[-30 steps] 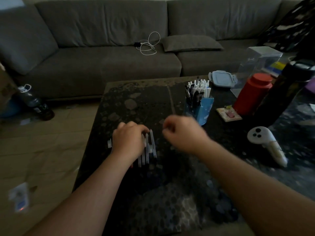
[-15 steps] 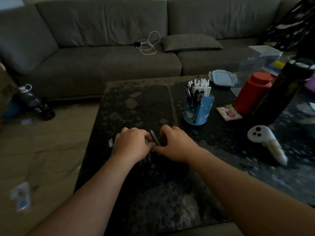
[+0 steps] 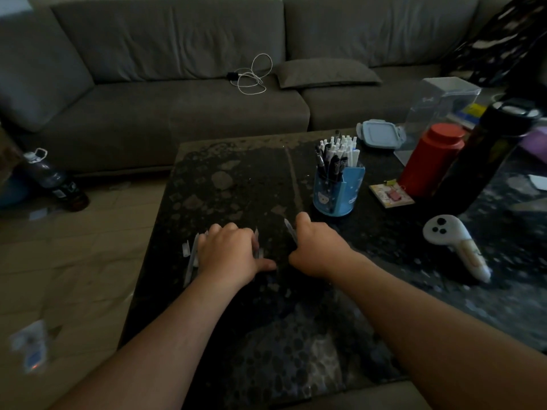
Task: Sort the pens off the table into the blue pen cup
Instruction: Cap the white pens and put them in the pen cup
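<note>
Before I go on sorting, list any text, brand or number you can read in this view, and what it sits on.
Nothing here reads as words.
Blue pen cup: a small cartoon face print, no legible text.
Dark plastic bottle on the floor: label too blurred to read.
Yellow item behind the clear plastic box: print too small to read.
White handheld controller: three dark buttons, no lettering visible.

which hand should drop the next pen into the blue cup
Right. The right hand already has its grip on a pen and sits nearer the blue pen cup; the left hand rests on the remaining pens.
</note>
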Demonstrator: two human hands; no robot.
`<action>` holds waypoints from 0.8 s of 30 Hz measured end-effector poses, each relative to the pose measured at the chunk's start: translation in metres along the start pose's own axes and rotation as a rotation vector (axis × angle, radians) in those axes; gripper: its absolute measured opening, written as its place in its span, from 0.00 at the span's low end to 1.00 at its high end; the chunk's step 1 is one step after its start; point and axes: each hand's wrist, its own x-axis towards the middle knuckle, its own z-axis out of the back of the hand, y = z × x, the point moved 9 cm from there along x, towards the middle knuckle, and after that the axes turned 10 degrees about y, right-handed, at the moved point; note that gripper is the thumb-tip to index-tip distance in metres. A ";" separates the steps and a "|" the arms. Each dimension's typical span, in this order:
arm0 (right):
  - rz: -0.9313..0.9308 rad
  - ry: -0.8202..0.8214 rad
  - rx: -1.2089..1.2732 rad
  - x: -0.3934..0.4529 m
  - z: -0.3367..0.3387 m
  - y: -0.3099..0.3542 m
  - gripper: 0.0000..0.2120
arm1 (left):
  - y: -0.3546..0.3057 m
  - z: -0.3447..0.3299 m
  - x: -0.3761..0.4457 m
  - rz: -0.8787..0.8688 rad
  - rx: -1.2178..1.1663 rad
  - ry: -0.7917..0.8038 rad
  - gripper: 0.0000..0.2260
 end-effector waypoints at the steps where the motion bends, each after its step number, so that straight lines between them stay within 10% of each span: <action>1: -0.006 0.004 0.031 0.000 0.001 -0.003 0.26 | -0.001 0.000 -0.001 -0.004 0.004 0.009 0.24; 12: 0.025 0.033 0.106 0.000 0.006 -0.007 0.10 | -0.011 -0.001 -0.001 -0.055 -0.007 -0.071 0.13; 24: 0.313 -0.432 0.073 -0.026 0.049 0.011 0.10 | 0.014 0.006 0.000 -0.112 -1.375 -0.185 0.13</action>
